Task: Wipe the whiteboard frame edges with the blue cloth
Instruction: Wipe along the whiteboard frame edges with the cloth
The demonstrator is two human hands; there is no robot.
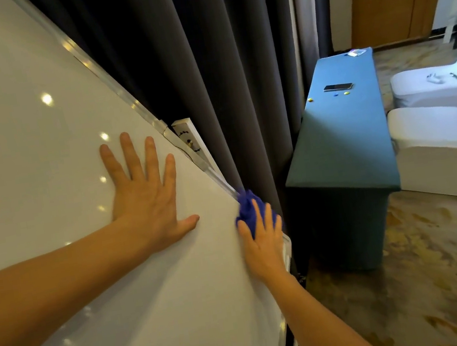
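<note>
While the left hand (146,197) lies flat and open on the whiteboard (38,142), fingers spread and holding nothing, it looks to be bracing the panel against the push of the wiping. Further right, the frame edge (117,91) runs as a pale metal strip down the board's right side, with a white bracket (191,140) just behind it against the dark curtain (204,58). Lower on that edge sits the blue cloth (249,209), bunched under the fingers of the right hand (263,244), which press it onto the frame, the hand closed loosely over it rather than pinching.

The cloth looks soft, light and limp, so it will fold round the strip readily; it is probably best kept wadded under the fingertips so it does not slip off the smooth metal. The board seems rigid but may swing on its mount.

Much of the cloth is hidden beneath the fingers and blurred, and the frame below the hand is partly covered by the wrist. The board's left and bottom edges are cut off. To the far right stand a green table (344,140) and white-covered chairs (437,150).
</note>
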